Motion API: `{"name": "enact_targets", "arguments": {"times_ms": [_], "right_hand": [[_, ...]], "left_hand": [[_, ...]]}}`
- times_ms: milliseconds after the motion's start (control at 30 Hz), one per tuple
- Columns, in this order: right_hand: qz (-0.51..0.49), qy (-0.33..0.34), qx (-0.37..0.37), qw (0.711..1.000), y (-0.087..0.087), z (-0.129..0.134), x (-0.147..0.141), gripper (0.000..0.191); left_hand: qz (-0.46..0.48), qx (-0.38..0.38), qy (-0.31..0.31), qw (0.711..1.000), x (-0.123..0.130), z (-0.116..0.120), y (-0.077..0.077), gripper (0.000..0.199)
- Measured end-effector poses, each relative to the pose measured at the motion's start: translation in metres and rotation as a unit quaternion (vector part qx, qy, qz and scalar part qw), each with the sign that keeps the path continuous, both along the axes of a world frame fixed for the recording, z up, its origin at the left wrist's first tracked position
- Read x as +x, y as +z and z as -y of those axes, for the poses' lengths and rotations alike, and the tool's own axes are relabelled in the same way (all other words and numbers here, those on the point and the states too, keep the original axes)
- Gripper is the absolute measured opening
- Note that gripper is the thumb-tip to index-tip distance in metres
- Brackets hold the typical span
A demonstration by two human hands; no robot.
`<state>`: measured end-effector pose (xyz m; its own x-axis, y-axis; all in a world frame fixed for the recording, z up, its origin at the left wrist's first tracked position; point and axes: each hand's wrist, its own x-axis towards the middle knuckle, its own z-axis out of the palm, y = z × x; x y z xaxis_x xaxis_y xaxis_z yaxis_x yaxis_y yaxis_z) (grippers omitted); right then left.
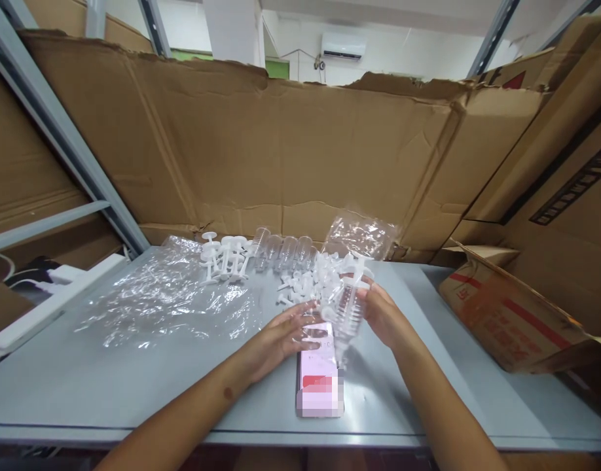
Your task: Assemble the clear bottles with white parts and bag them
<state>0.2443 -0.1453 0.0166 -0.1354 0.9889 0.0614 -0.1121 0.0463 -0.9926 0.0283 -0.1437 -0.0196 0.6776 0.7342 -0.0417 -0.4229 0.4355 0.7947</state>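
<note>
My right hand is closed around the flanged top of a clear plastic syringe with printed graduations and a white plunger, tip pointing down. Thin clear film seems to surround the syringe, though glare blurs its outline. To its left, my left hand has its fingers stretched out and spread above the upper part of a phone with a lit pink screen. Whether those fingertips touch the film, I cannot tell. Just behind the hands lies a pile of small white plastic parts.
Several white plungers stand at the back beside several clear barrels. Crumpled clear bags cover the left of the grey table. A power strip runs along the left edge; an open cardboard box sits right. Cardboard walls the back.
</note>
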Motion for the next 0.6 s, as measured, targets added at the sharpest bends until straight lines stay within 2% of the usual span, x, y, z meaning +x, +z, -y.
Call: {"name": "enact_targets", "arguments": {"times_ms": [133,267,467,600], "right_hand": [[0.086,0.064,0.025,0.994,0.006,0.002,0.012,0.044],[0.144,0.097,0.076,0.982,0.009,0.006,0.007,0.049],[0.213,0.112,0.137,0.961,0.012,0.009,0.0,0.029],[0.253,0.117,0.158,0.947,0.014,0.009,-0.001,0.029]], "left_hand": [[-0.04,0.063,0.004,0.997,-0.005,-0.003,0.009,0.048],[-0.062,0.095,0.009,0.993,0.003,0.002,0.006,0.048],[-0.057,0.103,0.113,0.987,0.008,0.002,-0.001,0.04],[-0.041,0.115,0.144,0.982,0.006,0.0,-0.001,0.04]]}}
